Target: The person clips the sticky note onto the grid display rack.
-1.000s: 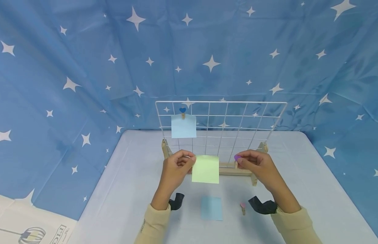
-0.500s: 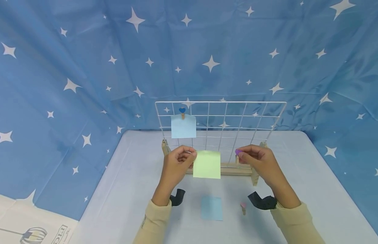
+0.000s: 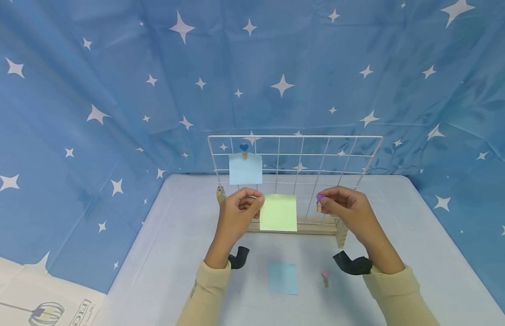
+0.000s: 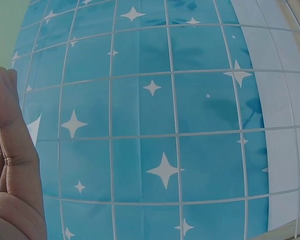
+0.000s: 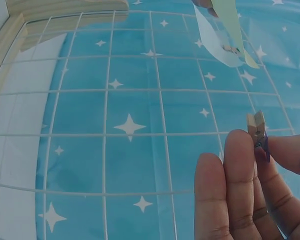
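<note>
My left hand (image 3: pixel 241 212) pinches a yellow-green sticky note (image 3: pixel 278 213) by its left edge, in front of the white wire grid (image 3: pixel 295 136). In the left wrist view, only the note's corner (image 4: pixel 5 30) shows above the fingers (image 4: pixel 12 130). My right hand (image 3: pixel 347 209) pinches a small wooden clothespin (image 3: pixel 319 206) with a purple top, to the right of the note. The right wrist view shows the clothespin's wooden tips (image 5: pixel 256 122) pointing up between thumb and fingers. A light blue note (image 3: pixel 246 170) hangs on the grid's upper left under a blue-heart clothespin (image 3: pixel 244 151).
The grid stands on a wooden base (image 3: pixel 305 228) on the white table (image 3: pixel 170 235). Nearer me lie another blue note (image 3: pixel 283 278) and a pink-topped clothespin (image 3: pixel 325 278). A blue star-patterned cloth (image 3: pixel 317 59) rises behind. Black straps (image 3: pixel 352 263) sit at both wrists.
Both hands have risen toward the grid, carrying the yellow-green note and the purple-topped clothespin slightly up and to the right. The things on the table and the hanging note have stayed put.
</note>
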{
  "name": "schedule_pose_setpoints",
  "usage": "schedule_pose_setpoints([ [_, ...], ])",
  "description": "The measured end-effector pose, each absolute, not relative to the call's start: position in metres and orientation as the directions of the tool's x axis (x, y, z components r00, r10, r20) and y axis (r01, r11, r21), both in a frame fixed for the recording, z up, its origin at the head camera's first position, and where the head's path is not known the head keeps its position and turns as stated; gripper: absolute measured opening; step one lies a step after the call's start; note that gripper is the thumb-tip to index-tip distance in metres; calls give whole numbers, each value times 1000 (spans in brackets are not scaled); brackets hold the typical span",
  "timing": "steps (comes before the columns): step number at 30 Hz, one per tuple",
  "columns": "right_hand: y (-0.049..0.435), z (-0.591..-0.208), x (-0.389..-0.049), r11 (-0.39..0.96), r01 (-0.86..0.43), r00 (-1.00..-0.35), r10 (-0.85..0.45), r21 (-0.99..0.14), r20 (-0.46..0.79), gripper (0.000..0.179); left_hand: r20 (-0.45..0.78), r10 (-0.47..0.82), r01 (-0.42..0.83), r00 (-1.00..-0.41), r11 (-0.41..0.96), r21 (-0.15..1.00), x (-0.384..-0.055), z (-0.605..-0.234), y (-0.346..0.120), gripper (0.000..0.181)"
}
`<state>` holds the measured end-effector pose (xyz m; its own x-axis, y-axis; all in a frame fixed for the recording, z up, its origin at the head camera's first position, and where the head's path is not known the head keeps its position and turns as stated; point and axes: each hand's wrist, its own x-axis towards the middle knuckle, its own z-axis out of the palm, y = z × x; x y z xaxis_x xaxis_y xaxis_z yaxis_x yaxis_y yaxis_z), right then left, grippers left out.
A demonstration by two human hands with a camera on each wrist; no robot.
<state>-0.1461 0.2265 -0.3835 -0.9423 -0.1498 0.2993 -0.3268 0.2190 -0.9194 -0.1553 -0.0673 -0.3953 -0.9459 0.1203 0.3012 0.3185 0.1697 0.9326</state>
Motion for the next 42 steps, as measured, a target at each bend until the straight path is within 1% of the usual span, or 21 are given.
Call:
schedule_pose_setpoints([
  [12, 228, -373, -147, 258, -336, -940, -152, -906, 306, 17, 313, 127, 329, -941, 137, 934, -161, -390, -66, 13],
  [30, 225, -361, -150, 246, -362, -930, -164, -899, 329, 16, 339, 132, 356, -932, 145, 923, -168, -380, -62, 15],
  [38, 225, -355, -153, 315, -319, -947, -145, -894, 287, 22, 362, 139, 381, -922, 154, 912, -172, -377, -63, 16],
  [42, 224, -353, -155, 300, -330, -943, -154, -895, 296, 21, 370, 141, 390, -918, 165, 906, -173, -374, -62, 16],
])
